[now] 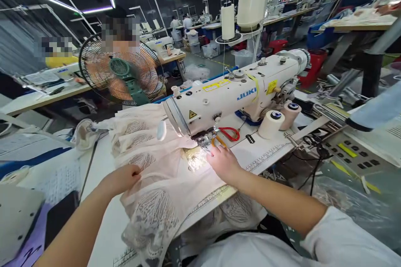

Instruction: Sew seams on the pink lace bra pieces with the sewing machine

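Pale, sheer fabric with lace panels (156, 210) spreads across the sewing table and hangs over its front edge. My left hand (120, 180) pinches a fold of it, left of the sewing machine (232, 91). My right hand (224, 164) is closed close to the lit needle area, over the fabric's right edge; what its fingers hold, if anything, is hidden. Just behind those fingers lie scissors with a red handle (232, 134) and an orange loop (219, 141). I cannot tell whether the hand touches them. A shiny, gold-lit plate (196, 158) shows beside the fingertips.
Two thread cones (272, 125) and a black razor blade (250, 138) sit right of the needle area. A printed ruler (266, 156) runs along the table's front edge. A dark phone-like slab (61, 217) lies at left. Beyond the table stand a fan (120, 69) and a person.
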Demonstrator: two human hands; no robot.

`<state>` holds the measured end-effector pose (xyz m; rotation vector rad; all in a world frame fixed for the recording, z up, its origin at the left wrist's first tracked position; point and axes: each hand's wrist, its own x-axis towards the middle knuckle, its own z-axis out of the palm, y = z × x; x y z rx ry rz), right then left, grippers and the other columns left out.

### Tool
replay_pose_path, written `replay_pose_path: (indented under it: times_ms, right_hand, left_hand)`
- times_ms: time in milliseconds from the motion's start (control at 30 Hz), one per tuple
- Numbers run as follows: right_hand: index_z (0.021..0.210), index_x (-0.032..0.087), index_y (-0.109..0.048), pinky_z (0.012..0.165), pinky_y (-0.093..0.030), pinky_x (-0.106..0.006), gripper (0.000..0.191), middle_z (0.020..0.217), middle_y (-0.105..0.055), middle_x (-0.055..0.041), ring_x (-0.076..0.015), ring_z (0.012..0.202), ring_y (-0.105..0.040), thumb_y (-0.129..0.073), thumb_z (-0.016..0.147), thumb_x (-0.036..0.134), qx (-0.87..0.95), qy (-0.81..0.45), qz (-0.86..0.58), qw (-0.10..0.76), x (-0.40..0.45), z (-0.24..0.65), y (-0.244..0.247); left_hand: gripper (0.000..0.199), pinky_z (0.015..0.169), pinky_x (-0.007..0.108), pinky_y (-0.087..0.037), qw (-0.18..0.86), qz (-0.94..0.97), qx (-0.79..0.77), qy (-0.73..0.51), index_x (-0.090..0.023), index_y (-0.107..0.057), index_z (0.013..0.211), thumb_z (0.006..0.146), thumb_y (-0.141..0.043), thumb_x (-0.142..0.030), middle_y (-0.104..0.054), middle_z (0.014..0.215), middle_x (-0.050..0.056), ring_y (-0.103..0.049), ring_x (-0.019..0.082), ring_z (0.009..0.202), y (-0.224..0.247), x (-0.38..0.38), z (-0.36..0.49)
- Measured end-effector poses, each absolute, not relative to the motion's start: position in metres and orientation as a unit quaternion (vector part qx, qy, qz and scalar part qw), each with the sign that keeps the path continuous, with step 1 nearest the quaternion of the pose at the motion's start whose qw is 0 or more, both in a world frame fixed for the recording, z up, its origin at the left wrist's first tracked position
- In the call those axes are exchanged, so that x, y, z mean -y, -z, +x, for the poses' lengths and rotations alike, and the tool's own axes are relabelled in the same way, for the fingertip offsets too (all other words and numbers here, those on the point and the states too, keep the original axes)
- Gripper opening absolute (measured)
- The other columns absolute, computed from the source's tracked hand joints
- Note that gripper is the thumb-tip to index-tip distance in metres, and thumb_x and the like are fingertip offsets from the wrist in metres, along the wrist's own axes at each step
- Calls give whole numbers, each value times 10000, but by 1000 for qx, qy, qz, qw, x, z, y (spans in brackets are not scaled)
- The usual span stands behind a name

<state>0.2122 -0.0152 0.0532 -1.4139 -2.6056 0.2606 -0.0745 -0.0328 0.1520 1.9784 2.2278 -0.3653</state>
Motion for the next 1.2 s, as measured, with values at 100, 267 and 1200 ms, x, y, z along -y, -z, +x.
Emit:
replay_pose_path:
  times_ms: [100, 267, 1200]
  right_hand:
    - [872, 129, -644, 609, -466, -315, 248, 869, -639, -141, -220, 745, -595, -435, 829, 2, 856, -63, -503, 104, 21, 202, -38]
    - [968, 142, -646, 702, -534, -387, 139, 1043, -648, -160, -271, 885, -618, -575, 852, 174, 869, -41, -470, 146, 54, 183, -18]
    - [1000, 87, -646, 991, -444, -398, 330, 1012, -683, -136, -270, 1047, -590, -681, 795, 343, 962, -105, -199, 157, 9, 183, -18]
  left_hand:
    - [233, 520, 267, -348, 63, 650, -740, 161, -165, -629, 616, 811, -505, -126, -665, 664, 35, -600, 217, 618, -160, 33, -58]
    - [196, 675, 301, -433, 43, 723, -681, 106, -180, -618, 978, 918, -433, -210, -640, 1049, 63, -612, 229, 906, -134, 17, 3]
    - [393, 1069, 443, -408, 108, 848, -517, -31, -128, -576, 1246, 943, -406, -311, -526, 1370, 151, -477, 280, 1276, -54, 14, 16]
